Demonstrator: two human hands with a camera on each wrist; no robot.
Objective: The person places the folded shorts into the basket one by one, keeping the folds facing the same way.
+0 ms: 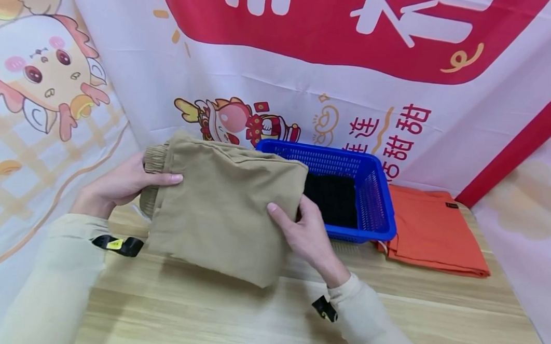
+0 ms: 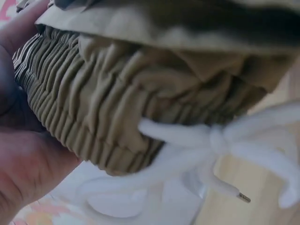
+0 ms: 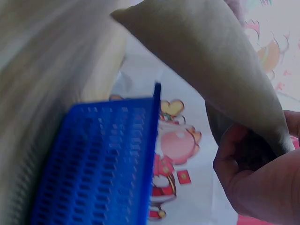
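Folded khaki pants (image 1: 222, 205) with a gathered elastic waistband hang in the air above the table, held between both hands. My left hand (image 1: 125, 182) grips the waistband end, thumb on top and fingers behind the cloth. On the opposite edge, my right hand (image 1: 307, 233) pinches the fabric, its thumb in front and other fingers tucked behind. In the left wrist view a white drawstring (image 2: 215, 140) tied in a bow dangles from the waistband (image 2: 103, 103). Just beyond the right hand stands a blue plastic basket (image 1: 381, 198) with a folded black cloth item (image 1: 332, 198) inside.
A folded orange garment (image 1: 436, 232) with a small dark tag lies right of the basket. The wooden table (image 1: 212, 314) extends toward the front. Behind it hangs a printed fabric backdrop (image 1: 261, 78), with another printed sheet (image 1: 48, 144) at the left.
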